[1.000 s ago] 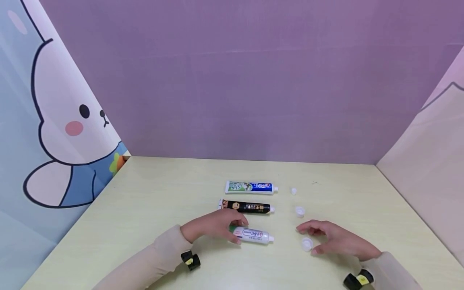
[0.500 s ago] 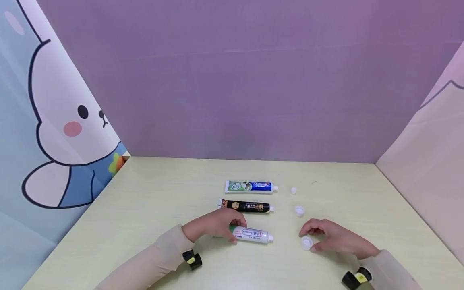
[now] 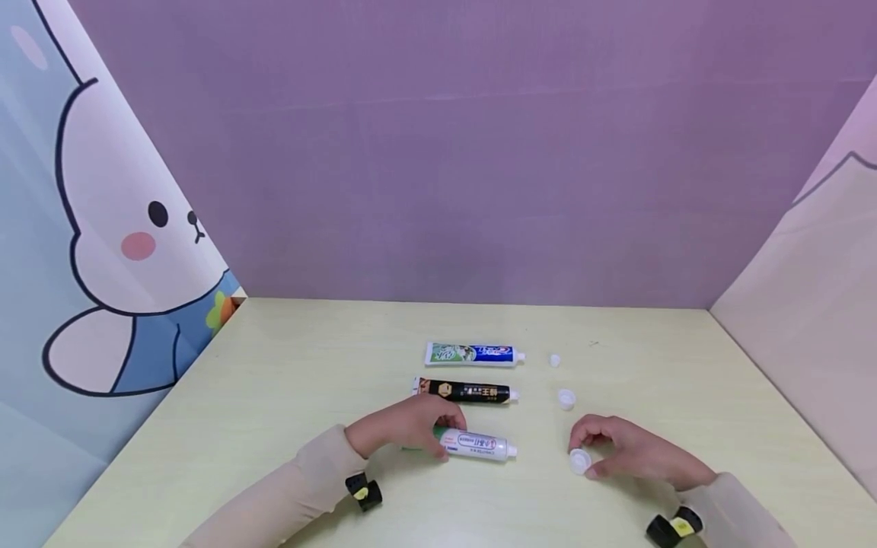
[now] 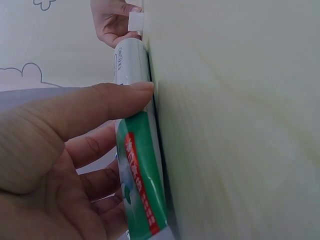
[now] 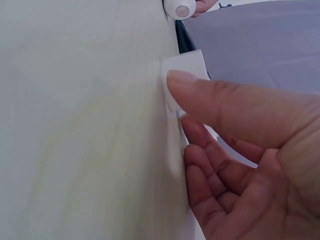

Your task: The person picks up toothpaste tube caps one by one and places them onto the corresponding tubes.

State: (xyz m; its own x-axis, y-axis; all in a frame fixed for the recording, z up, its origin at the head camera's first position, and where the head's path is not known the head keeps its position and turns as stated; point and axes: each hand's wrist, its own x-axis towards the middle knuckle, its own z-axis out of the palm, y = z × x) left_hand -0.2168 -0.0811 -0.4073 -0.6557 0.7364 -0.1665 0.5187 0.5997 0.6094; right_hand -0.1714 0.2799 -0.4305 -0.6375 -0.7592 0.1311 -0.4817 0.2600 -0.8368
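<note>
A white and green toothpaste tube (image 3: pixel 479 444) lies on the table nearest the person, its uncapped nozzle pointing right. My left hand (image 3: pixel 404 422) grips its tail half, thumb on the near side and fingers on the far side. The left wrist view shows the thumb across the tube's green part (image 4: pixel 142 170). To the right, a round white cap (image 3: pixel 580 461) stands on the table between the thumb and index finger of my right hand (image 3: pixel 637 450). In the right wrist view the thumb presses against the side of this cap (image 5: pixel 189 64); the index fingertip is partly hidden.
Beyond the held tube lie a black toothpaste tube (image 3: pixel 469 391) and a blue and green one (image 3: pixel 473 354), both with nozzles to the right. Two more white caps, a wider one (image 3: pixel 566 399) and a small one (image 3: pixel 554 360), rest beside them. A purple wall (image 3: pixel 466 167) stands behind the table.
My right hand's index finger has drawn in toward the thumb and closed on the near cap. The left hand has barely shifted on the tube.
</note>
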